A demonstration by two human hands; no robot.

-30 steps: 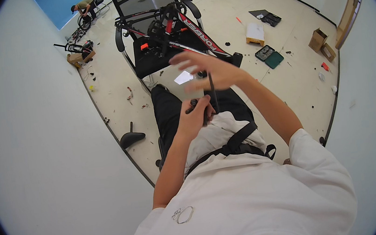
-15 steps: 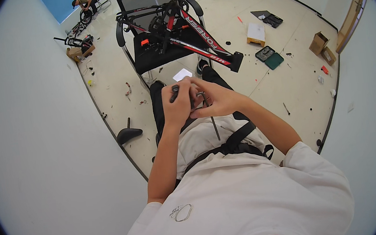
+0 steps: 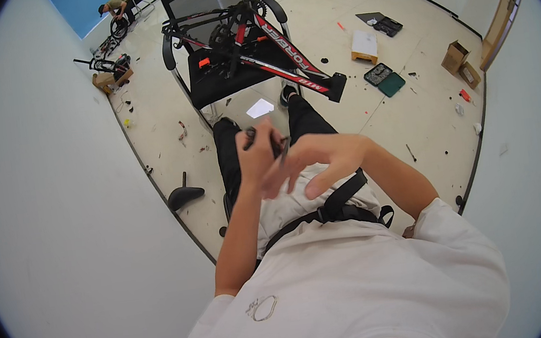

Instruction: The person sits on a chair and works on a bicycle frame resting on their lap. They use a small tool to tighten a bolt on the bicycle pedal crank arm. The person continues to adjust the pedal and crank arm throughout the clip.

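My left hand [image 3: 257, 156] is closed round a small black part [image 3: 251, 137], whose kind I cannot make out because the fingers cover most of it. A dark L-shaped hex key [image 3: 285, 149] stands at that part, smeared by motion, between my two hands. Just right of it, my right hand [image 3: 336, 155] is spread palm down, with thumb and fingers apart. Its fingertips are blurred and reach toward my left wrist; they may brush the key. Both hands are above my lap.
Ahead, a black office chair [image 3: 207, 90] bears a red and black bicycle frame [image 3: 283, 49]. A saddle [image 3: 185, 196] lies on the floor at left. Rightward are a green tool case [image 3: 392, 84], a white and yellow box [image 3: 363, 46] and cardboard boxes [image 3: 455, 57]. Another person [image 3: 118, 8] bends over a wheel far left.
My right hand has opened out and swung toward me and left. The hex key's long arm no longer points down toward my lap. My left hand keeps its hold on the black part.
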